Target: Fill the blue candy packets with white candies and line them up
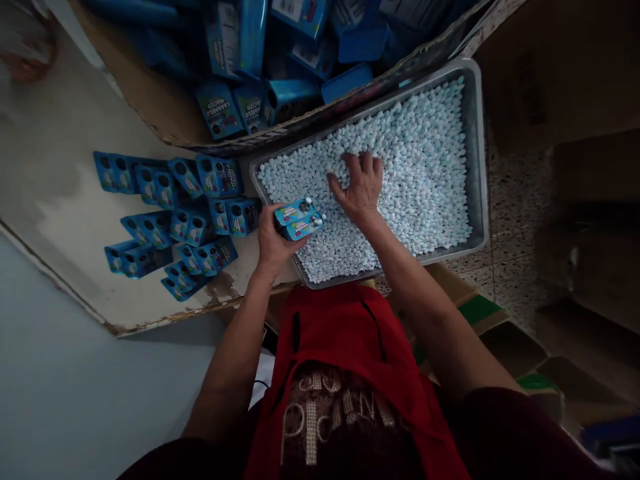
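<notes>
My left hand [275,243] is wrapped round two small blue candy boxes [300,219], held side by side over the tray's near left part. A few pale candies show at the right ends of these boxes. In a grey metal tray [479,160] lies a thick layer of small, pale blue and white candies [420,167]. My right hand [361,187] rests on the candies near the middle, its fingers spread and the tips partly sunk among them. I see nothing held in it.
Several blue candy boxes [150,260] stand in rows on the worn table [60,180] at left. Behind the tray, a large cardboard box [160,123] holds many more blue boxes [220,107]. Cardboard cartons [565,73] stand at right, above a speckled floor [515,220].
</notes>
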{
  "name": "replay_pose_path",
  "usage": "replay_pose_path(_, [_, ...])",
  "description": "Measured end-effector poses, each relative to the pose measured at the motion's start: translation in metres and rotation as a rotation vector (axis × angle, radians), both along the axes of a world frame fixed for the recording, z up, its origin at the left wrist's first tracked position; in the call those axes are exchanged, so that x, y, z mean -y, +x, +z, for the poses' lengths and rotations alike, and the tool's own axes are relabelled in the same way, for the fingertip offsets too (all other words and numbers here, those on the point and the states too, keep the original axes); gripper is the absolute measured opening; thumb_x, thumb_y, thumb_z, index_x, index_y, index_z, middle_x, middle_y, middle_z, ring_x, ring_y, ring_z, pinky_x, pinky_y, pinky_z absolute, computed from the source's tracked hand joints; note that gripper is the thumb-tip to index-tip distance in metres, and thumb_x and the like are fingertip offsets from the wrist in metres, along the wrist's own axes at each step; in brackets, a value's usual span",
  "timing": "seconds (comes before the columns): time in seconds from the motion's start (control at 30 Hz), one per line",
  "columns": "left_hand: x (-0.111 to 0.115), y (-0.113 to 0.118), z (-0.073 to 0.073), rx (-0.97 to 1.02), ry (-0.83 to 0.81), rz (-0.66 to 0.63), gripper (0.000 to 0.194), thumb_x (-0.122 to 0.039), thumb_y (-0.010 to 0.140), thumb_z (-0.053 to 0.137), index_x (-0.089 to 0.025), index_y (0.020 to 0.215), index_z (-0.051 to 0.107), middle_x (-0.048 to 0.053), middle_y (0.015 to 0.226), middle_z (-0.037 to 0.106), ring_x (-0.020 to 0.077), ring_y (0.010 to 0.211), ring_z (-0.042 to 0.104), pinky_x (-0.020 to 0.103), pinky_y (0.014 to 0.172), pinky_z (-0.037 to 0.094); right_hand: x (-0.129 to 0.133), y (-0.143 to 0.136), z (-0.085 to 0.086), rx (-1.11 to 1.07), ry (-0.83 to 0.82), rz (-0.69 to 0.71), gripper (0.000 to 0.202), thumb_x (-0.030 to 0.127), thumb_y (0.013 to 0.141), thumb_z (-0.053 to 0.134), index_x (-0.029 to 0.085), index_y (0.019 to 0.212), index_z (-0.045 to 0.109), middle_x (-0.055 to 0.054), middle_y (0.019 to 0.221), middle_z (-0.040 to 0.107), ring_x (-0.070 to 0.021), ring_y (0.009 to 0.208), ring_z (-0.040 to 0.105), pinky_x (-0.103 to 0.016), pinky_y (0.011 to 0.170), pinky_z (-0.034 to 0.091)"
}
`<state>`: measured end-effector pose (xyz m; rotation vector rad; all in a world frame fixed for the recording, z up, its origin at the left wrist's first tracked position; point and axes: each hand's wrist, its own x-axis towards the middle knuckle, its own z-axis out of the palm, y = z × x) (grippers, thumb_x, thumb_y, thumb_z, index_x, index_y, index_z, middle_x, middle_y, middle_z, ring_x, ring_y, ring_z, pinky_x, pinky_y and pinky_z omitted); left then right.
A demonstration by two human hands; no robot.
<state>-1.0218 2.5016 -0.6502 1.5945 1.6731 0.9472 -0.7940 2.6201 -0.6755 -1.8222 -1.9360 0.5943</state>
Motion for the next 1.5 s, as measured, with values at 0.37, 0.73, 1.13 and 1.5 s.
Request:
replay_pose_path(0.37, [-0.042, 0.035, 0.044, -0.455, -0.172, -0.106, 0.070, -0.019, 0.060, 0.097, -0.023, 0.121, 0.063, 0.008, 0.118, 0.071, 0.0380, 0.115, 0.068, 0.049, 0.102, 0.055, 0.051, -0.046, 0.062, -1.197, -0.207, -0.113, 0.044, 0.066, 0.094, 0.066, 0.023, 0.093, 0.076, -0.005, 0.102, 0.077, -0.0240, 0.105, 0.072, -0.045, 0.108, 0.058])
replay_pose_path(0.73, [-0.067, 0.044, 0.025, 0.256, 0.257, -0.408, 0.059, -0.049, 0.084, 0.091, -0.027, 0.130, 0.064, 0.006, 0.125, 0.071, 0.0277, 0.116, 0.070, 0.045, 0.102, 0.055, 0.086, 0.069, 0.069, -0.755, -0.120, -0.512, 0.038, 0.053, 0.101, 0.048, 0.024, 0.104, 0.072, -0.010, 0.117, 0.081, -0.0228, 0.117, 0.077, -0.047, 0.111, 0.059])
replay_pose_path(1.13, [-0.040, 0.043, 0.000, 0.412, 0.109, -0.232, 0.083, -0.061, 0.070, 0.101, -0.026, 0.134, 0.061, 0.009, 0.131, 0.072, 0.0282, 0.119, 0.074, 0.045, 0.103, 0.061, 0.082, 0.069, 0.059, -0.668, -0.030, -0.514, 0.029, 0.049, 0.089, 0.067, 0.024, 0.104, 0.071, -0.006, 0.108, 0.074, -0.0223, 0.106, 0.069, -0.043, 0.105, 0.054])
replay_pose_path(1.5, [-0.022, 0.048, -0.006, 0.501, 0.049, -0.233, 0.101, -0.071, 0.059, 0.102, -0.028, 0.137, 0.053, 0.011, 0.134, 0.067, 0.0298, 0.120, 0.073, 0.045, 0.101, 0.063, 0.078, 0.048, 0.066, -0.374, -0.198, 0.388, 0.099, 0.039, 0.074, 0.086, 0.026, 0.162, 0.043, -0.016, 0.163, 0.056, -0.0364, 0.139, 0.059, -0.055, 0.115, 0.051])
